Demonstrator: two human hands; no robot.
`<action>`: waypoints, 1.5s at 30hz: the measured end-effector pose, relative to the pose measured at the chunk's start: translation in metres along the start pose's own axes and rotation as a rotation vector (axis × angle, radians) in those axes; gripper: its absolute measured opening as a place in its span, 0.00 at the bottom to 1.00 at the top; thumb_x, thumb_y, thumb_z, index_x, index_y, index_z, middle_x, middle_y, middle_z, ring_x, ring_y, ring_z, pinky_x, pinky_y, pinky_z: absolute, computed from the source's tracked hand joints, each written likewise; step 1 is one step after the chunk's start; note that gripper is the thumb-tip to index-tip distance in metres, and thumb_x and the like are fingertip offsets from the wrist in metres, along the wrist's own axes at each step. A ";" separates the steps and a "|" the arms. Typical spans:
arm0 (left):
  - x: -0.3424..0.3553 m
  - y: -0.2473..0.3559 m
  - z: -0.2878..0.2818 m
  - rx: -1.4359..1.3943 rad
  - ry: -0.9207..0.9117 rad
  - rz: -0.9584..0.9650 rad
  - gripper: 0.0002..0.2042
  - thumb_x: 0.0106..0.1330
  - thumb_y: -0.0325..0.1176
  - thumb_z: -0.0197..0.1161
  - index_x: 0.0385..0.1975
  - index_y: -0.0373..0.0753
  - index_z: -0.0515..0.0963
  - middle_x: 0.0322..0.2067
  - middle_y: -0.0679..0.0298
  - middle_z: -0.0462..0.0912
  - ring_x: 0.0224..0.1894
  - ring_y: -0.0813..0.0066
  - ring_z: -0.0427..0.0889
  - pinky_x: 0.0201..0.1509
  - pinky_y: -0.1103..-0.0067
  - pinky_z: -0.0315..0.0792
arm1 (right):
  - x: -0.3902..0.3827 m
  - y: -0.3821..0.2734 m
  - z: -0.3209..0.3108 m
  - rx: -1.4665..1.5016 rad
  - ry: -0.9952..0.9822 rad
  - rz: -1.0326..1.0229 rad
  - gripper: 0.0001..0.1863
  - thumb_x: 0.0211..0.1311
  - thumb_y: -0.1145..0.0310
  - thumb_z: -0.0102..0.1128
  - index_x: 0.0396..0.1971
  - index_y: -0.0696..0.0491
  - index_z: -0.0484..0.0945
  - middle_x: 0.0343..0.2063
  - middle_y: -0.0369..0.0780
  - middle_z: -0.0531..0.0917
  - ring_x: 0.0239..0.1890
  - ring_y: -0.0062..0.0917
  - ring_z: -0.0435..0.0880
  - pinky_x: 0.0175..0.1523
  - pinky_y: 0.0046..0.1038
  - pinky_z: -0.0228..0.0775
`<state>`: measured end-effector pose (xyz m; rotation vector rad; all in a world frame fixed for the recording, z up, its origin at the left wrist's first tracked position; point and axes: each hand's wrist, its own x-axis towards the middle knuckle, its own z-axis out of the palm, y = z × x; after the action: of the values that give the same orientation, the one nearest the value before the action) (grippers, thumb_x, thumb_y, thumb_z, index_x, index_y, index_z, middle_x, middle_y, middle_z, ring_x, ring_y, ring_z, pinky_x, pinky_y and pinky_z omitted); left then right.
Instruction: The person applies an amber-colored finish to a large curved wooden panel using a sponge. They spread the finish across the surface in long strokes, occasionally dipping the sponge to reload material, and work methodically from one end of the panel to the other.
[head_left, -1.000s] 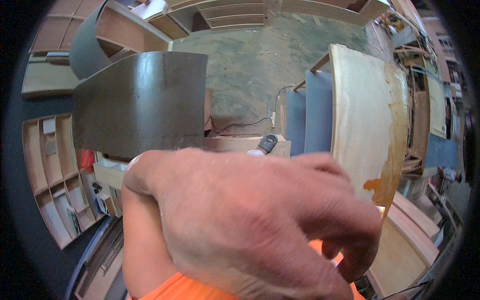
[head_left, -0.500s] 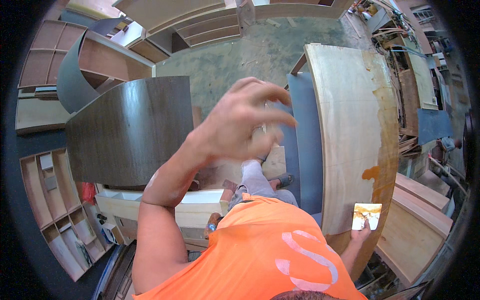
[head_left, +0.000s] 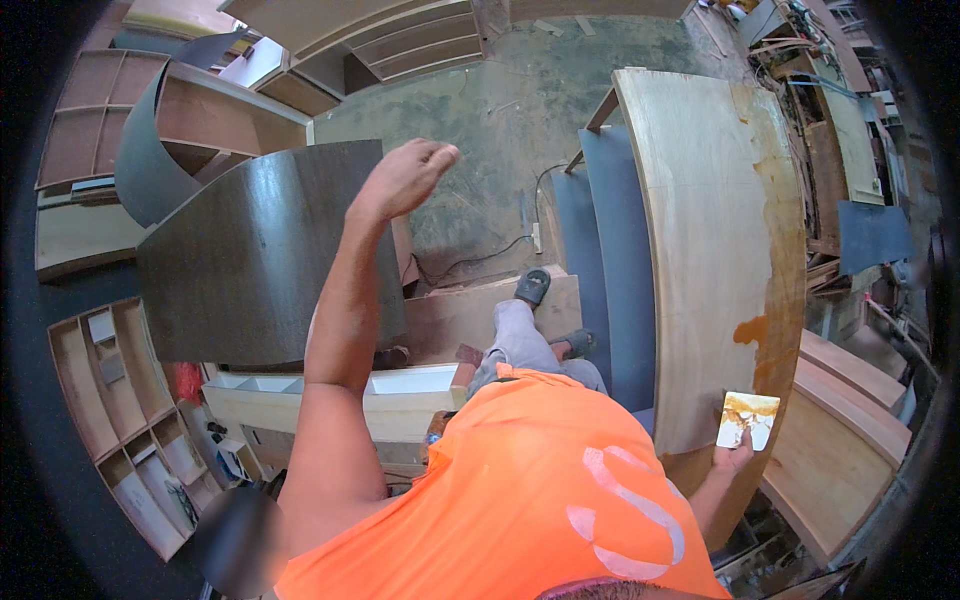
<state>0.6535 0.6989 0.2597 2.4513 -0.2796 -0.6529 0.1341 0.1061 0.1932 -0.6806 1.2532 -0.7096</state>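
Observation:
My right hand (head_left: 735, 456) grips a white square spreader (head_left: 749, 418), its thumb on the face. Amber glue is smeared over the spreader. Under it lies a long pale plywood panel (head_left: 700, 250), slightly bowed, on my right. Wet amber glue (head_left: 775, 215) covers an uneven strip along the panel's right side. A separate blob of glue (head_left: 750, 330) sits nearer to me. My left arm is raised, and my left hand (head_left: 405, 180) hangs in the air by the far edge of a dark curved sheet (head_left: 270, 260). Its fingers are curled together with nothing visible in them.
Blue-grey sheets (head_left: 610, 270) stand beside the plywood panel. A cable and a white power strip (head_left: 537, 238) lie on the floor ahead. Unfinished wooden cabinets (head_left: 110, 410) stand at left. Wooden boxes (head_left: 840, 440) are at right. A dark blurred shape (head_left: 240, 540) is at lower left.
My left hand has swung up and left, away from the middle, and its spread fingers have drawn together. My right hand still holds the spreader, slightly shifted in view.

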 end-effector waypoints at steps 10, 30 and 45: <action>-0.079 0.142 -0.039 -1.041 -0.136 0.537 0.25 0.72 0.47 0.47 0.55 0.31 0.74 0.51 0.54 0.78 0.54 0.66 0.76 0.62 0.71 0.66 | 0.006 -0.001 0.007 -0.027 -0.072 0.009 0.26 0.65 0.75 0.48 0.64 0.56 0.64 0.59 0.45 0.74 0.60 0.39 0.74 0.66 0.44 0.65; -0.115 0.226 -0.019 -0.179 0.267 0.926 0.22 0.59 0.33 0.64 0.54 0.42 0.73 0.56 0.52 0.71 0.57 0.53 0.73 0.67 0.62 0.60 | 0.048 -0.003 0.011 -0.013 -0.195 -0.011 0.32 0.58 0.68 0.52 0.65 0.53 0.62 0.57 0.44 0.75 0.56 0.40 0.76 0.63 0.43 0.68; -0.198 -0.201 0.316 -0.014 -0.805 -0.562 0.26 0.66 0.55 0.49 0.49 0.38 0.79 0.49 0.49 0.80 0.51 0.50 0.79 0.53 0.63 0.71 | -0.007 -0.023 -0.037 0.274 -0.170 -0.291 0.27 0.61 0.73 0.55 0.62 0.58 0.65 0.56 0.45 0.76 0.57 0.40 0.75 0.64 0.43 0.67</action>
<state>0.3325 0.7758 -0.0055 2.1256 0.1284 -1.8613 0.0948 0.0950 0.2085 -0.6862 0.8886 -1.0207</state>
